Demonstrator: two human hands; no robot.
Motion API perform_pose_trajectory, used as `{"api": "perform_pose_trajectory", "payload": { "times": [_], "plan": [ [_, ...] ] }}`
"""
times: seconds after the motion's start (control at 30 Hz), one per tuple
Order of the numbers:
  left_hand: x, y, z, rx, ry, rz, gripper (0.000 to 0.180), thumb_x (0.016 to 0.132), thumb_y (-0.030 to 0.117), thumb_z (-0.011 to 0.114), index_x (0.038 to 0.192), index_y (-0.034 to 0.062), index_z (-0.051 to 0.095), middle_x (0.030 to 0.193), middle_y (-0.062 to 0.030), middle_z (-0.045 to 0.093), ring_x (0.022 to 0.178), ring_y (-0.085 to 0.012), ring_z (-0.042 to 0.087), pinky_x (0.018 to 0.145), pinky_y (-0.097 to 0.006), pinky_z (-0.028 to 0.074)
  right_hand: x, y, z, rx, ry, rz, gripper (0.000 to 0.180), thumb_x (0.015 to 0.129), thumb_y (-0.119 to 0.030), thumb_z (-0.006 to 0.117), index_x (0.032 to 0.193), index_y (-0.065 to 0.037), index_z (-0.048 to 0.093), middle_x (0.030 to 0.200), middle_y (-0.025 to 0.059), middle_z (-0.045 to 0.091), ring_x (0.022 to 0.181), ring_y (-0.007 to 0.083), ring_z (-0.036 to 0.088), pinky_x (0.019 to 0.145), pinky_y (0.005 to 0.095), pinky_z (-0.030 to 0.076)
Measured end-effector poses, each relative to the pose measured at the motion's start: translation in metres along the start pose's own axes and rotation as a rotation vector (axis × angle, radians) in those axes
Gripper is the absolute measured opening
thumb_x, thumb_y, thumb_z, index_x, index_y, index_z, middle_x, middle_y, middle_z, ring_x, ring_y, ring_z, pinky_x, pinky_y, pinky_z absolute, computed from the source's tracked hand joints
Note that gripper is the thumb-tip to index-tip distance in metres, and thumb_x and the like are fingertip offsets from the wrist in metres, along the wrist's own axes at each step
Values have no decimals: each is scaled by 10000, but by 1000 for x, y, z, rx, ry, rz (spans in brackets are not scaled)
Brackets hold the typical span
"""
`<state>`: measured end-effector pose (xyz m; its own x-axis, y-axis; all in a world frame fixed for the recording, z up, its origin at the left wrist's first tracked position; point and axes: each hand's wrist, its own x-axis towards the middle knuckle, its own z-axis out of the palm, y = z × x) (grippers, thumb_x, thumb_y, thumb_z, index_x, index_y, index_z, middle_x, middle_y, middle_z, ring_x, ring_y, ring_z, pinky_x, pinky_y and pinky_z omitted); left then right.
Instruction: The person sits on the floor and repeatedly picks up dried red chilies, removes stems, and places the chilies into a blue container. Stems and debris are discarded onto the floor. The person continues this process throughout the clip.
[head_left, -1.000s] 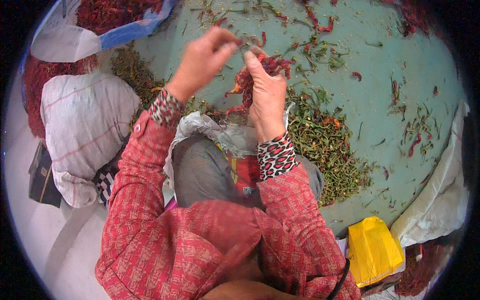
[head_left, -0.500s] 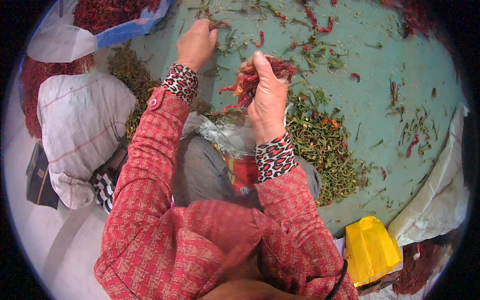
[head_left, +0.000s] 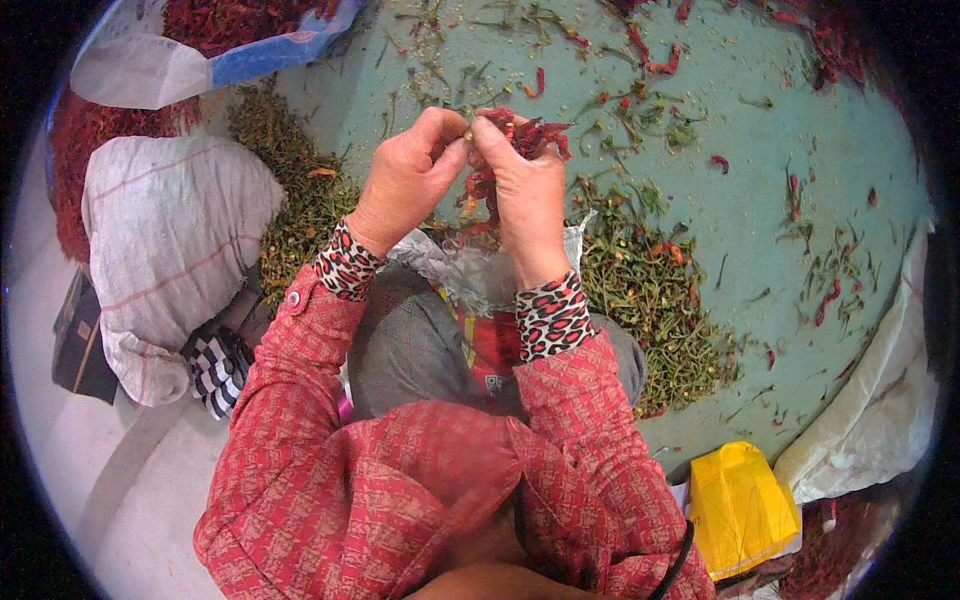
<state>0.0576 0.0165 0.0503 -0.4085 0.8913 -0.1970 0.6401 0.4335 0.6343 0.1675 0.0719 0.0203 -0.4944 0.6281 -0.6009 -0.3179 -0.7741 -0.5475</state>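
Note:
A bunch of dried red chili peppers (head_left: 485,185) is gripped in my right hand (head_left: 530,200), its thumb pressed along the top. My left hand (head_left: 410,175) meets it at the fingertips, thumb and forefinger closed in a pinch at the end of a chili, where a small pale tip shows. Most of what the left fingers hold is hidden. Below the hands, the frayed whitish mouth of a sack (head_left: 475,280) lies between my knees. A heap of green chili stems (head_left: 650,310) with a few orange-red bits lies right of my right wrist.
Stems and stray red chilies (head_left: 665,62) are scattered over the green surface (head_left: 740,190). At left are another stem heap (head_left: 300,190), a draped pale cloth (head_left: 180,230) and red chili piles (head_left: 85,180). A yellow bag (head_left: 745,510) and a white sheet (head_left: 870,410) lie right.
My left hand has come back from the far surface to the right hand's bunch. The red chili by its fingers earlier no longer shows there. The right hand keeps its bunch.

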Motion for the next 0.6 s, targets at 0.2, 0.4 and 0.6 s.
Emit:
{"api": "perform_pose_trajectory", "payload": {
  "times": [0.2,0.4,0.6],
  "plan": [
    [4,17,-1,10,-31,42,131,827,82,584,927,19,526,773,-102,620,689,-148,612,609,-270,489,-1,0,-1,-32,47,-37,144,824,-184,615,813,-41,623,703,-34,568,593,50,489,501,221,397],
    [15,-11,-8,-316,-58,-178,82,883,97,522,928,30,532,763,3,575,638,-44,505,536,-191,407,1,-2,-5,57,113,5,110,817,-157,610,797,-49,611,703,-27,568,605,56,494,529,227,400],
    [51,-22,12,282,-53,291,222,815,120,567,1034,99,541,994,-103,583,862,-262,600,686,-327,493,3,-8,-7,343,174,-45,73,813,-113,578,833,-45,595,715,14,595,615,93,542,550,233,429]
  ]
}}
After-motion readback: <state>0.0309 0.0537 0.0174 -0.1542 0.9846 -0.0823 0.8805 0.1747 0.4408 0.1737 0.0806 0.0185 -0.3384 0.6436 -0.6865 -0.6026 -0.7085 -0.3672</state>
